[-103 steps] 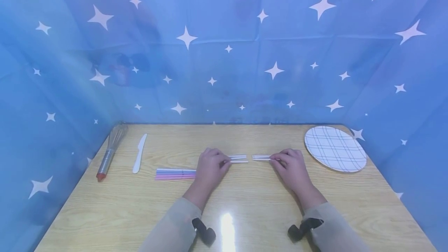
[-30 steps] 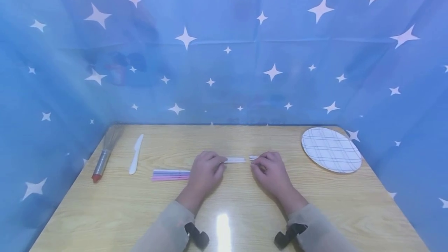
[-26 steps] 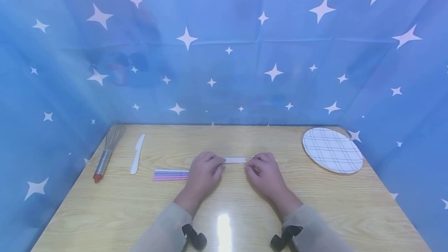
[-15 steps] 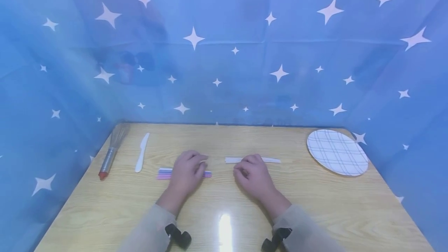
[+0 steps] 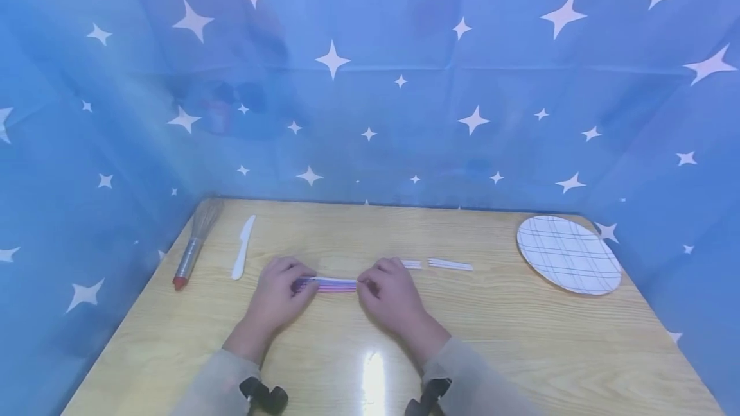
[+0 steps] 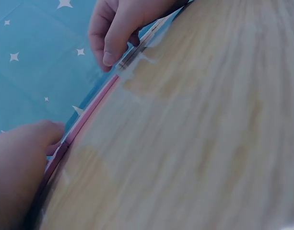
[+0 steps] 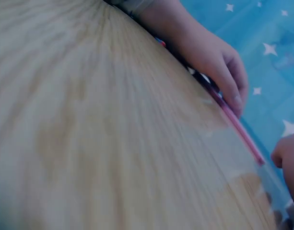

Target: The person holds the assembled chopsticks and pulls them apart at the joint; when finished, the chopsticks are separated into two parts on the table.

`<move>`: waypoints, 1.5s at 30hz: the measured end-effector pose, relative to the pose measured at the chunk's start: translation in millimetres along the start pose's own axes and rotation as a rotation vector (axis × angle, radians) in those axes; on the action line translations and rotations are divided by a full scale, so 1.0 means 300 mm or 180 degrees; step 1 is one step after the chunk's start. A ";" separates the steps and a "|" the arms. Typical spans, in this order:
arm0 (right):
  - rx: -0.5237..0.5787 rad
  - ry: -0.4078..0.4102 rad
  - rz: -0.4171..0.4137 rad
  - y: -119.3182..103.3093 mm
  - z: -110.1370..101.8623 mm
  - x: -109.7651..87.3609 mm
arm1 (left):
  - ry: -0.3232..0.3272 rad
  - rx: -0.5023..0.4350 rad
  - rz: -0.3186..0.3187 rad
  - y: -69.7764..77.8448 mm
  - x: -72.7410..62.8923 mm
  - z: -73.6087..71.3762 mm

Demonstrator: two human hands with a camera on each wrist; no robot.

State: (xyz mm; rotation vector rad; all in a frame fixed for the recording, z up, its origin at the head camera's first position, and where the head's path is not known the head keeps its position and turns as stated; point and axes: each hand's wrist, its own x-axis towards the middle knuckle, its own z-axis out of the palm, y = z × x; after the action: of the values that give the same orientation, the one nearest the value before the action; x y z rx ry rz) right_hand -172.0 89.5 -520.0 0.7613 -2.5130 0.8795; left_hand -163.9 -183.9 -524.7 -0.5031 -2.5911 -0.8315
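Note:
A flat row of thin straw-like sticks [image 5: 338,285], white, blue, purple and pink, lies on the table between my hands. At its left end, my left hand [image 5: 280,291] has thumb and fingers around the sticks and covers part of them. My right hand [image 5: 393,291], fingers loosely bent, is at the row's right end. In the right wrist view, a small gap shows between the pink stick [image 7: 245,136] and that hand. Behind my right hand lie white sticks [image 5: 451,264], in two short groups with a narrow gap; the hand partly hides the left group.
A whisk [image 5: 196,242] with a red handle end lies at the table's far left, beside a white knife [image 5: 243,247]. A white plate [image 5: 569,254] with a checked pattern lies at the far right. A blue star-patterned curtain [image 5: 370,101] surrounds the wooden table [image 5: 520,339].
My left hand has let go of the white sticks and moved left to the coloured row. My right hand has followed leftward, leaving the white sticks on the table.

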 end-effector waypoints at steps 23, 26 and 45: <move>-0.0001 -0.0354 0.0262 -0.018 0.002 -0.025 | -0.0178 -0.0341 0.0039 0.026 -0.018 0.029; 0.0019 -0.0364 0.0321 -0.013 0.001 -0.022 | -0.0149 -0.0347 0.0148 0.035 -0.011 0.027; 0.0356 -0.0445 0.0665 -0.010 -0.011 0.005 | -0.0173 -0.0443 0.0311 0.030 0.000 0.021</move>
State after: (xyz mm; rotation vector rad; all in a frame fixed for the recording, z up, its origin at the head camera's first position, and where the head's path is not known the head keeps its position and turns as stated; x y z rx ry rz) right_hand -170.9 89.2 -515.3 0.6208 -2.7230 1.0788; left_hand -161.5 -173.2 -525.2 -0.6954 -2.5455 -0.9816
